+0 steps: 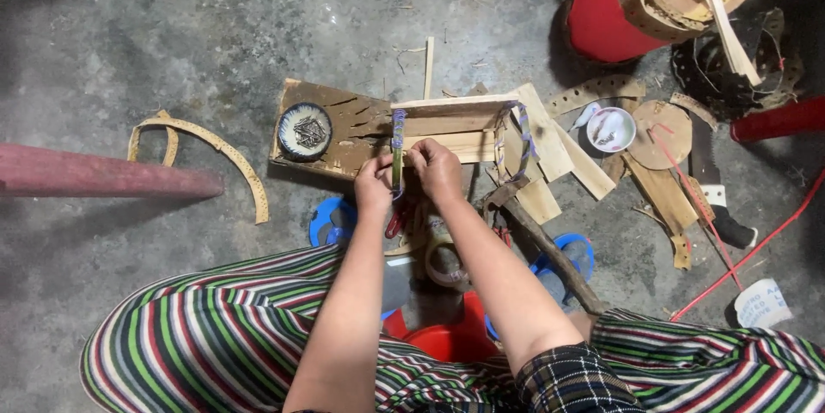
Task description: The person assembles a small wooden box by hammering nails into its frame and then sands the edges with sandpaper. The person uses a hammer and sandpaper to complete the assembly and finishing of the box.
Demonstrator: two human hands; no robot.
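Concrete floor [155, 43], grey and littered with offcuts; we sit low over it, striped trousers filling the bottom of the view. Wooden board [344, 134] lies flat ahead of us, with lighter wood strips [455, 125] stacked across its right end.

Both hands meet at the board's near edge. Left hand [375, 183] and right hand [436, 168] are closed in a pinch on a thin green strip [396, 174], held upright between them. Just above the hands, a band of blue-and-white woven cord [399, 128] wraps the wood; a second loop of the same cord [516, 142] hangs around the strips further right.

Progress, as far as we can judge: one wrap looks seated, the second loop sits slack, so the binding appears part done. How the green strip ends under the fingers we cannot tell.

Nearby: small dish of nails [305, 131] on the board's left end, white bowl [611, 129] to the right, hammer [541, 245] resting by our right forearm, red drums [619, 9] at the top, curved strip [215, 151] lying well to the left.
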